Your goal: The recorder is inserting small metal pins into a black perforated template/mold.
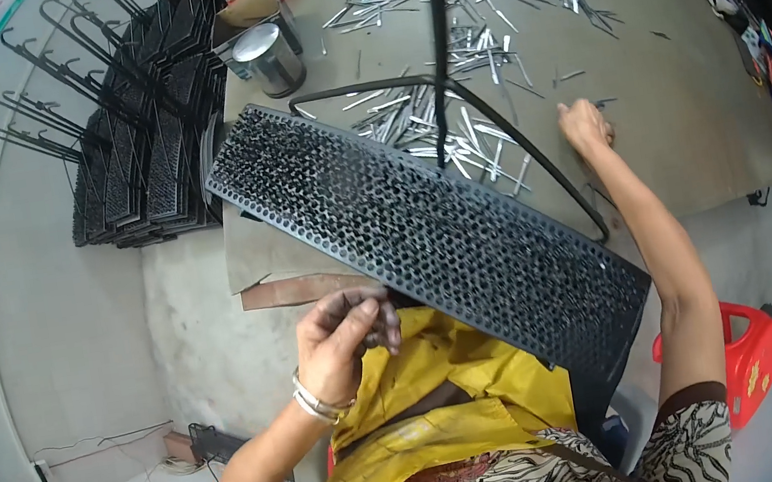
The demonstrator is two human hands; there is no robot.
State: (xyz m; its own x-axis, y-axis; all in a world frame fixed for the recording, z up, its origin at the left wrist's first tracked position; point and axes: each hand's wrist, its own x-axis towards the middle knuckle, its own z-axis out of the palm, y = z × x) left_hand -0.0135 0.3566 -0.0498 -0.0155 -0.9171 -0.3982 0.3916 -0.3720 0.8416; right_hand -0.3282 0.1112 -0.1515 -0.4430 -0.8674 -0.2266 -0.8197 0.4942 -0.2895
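Observation:
A long black perforated rack (443, 222) lies slanted in front of me, from the upper left down to the right. Dark pieces fill many of its holes, and a bent black rod frame (531, 144) rises from its far side. My left hand (348, 336), a bangle at its wrist, hovers by the rack's near edge with curled fingers, thumb against them; whatever they pinch is too small to make out. Beyond the rack, my right hand (586, 126) rests on the table, fingers closed, close to a small dark strip (606, 100). Its grip is hidden.
Silvery metal strips (481, 142) lie scattered over the brown table (687, 116). A metal can (269, 61) and an open box (250, 10) stand at the table's left. Similar hooked racks (150, 162) are stacked by the wall. At right is a red plastic stool (751, 361).

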